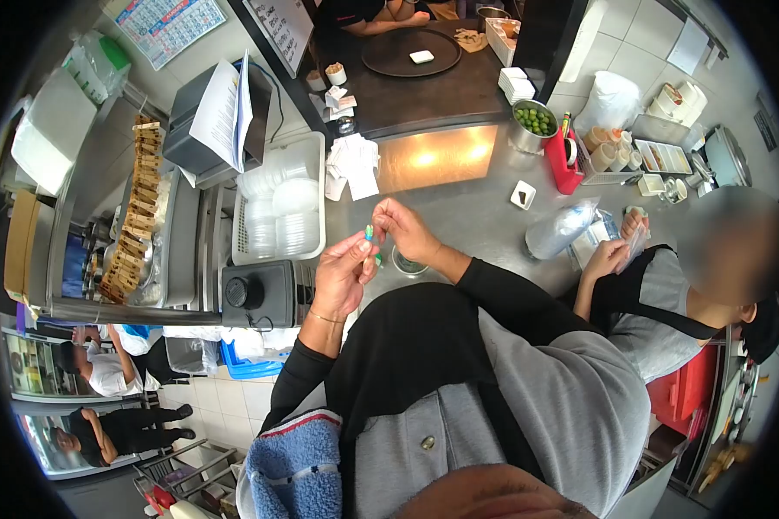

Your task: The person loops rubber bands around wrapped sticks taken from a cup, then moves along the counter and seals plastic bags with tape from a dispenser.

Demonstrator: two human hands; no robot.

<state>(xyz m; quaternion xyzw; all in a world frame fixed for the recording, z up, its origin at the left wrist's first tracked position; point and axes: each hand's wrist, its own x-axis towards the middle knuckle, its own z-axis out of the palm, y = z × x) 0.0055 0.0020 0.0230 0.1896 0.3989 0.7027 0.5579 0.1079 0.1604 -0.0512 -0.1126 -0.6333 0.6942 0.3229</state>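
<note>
Nearest me, a blue towel (296, 467) with a red edge lies against my grey shirt and black apron (402, 346). Out in front, my left hand (339, 275) pinches a small blue-and-green item (369, 233) between thumb and fingers, holding it upright above the steel counter (467, 212); it is too small for me to say what it is. My right hand (407, 232) is just beside its top, thumb and fingertips drawn together, but I cannot tell whether they grip anything. Below that hand sits a round bowl (409, 262), partly hidden. To my left are a black device (255, 294) and, beyond it, a white basket (281, 199) of clear plastic containers. To my right, a co-worker's hands (610, 256) hold clear plastic, near a filled plastic bag (561, 230). Farther on are a small white dish (522, 195) with something dark in it, white papers (352, 166), a red holder (564, 160) and a metal bowl of green fruit (534, 121). Farthest, a round dark tray (389, 57) carries another little white dish (421, 57), near a person's forearms (389, 23).
</note>
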